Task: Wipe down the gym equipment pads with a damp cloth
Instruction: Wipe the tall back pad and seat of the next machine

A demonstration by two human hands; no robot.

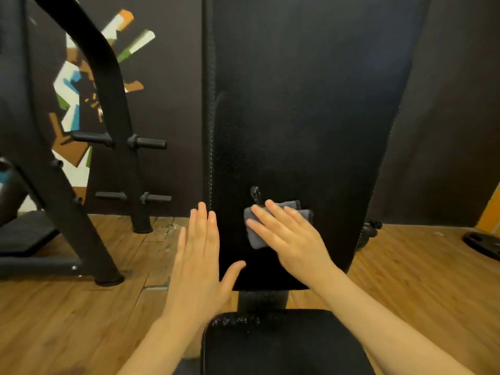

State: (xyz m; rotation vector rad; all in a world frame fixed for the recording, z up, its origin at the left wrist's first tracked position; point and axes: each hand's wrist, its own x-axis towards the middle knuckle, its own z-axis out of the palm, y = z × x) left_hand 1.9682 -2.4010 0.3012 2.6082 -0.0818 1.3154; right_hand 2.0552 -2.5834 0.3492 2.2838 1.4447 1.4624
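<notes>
A tall black back pad (297,104) of a gym bench rises in front of me, with the black seat pad (281,345) below it. My right hand (292,239) lies flat on a folded grey cloth (255,236), pressing it against the lower part of the back pad. A small tear or mark (255,194) shows in the pad just above the cloth. My left hand (200,261) is spread flat at the pad's lower left edge, its thumb resting on the pad, holding nothing.
A black steel rack (108,131) with plate pegs stands to the left on the wooden floor (81,320). A weight plate (484,243) lies on the floor at the right. A dark wall with a colourful mural (78,85) is behind.
</notes>
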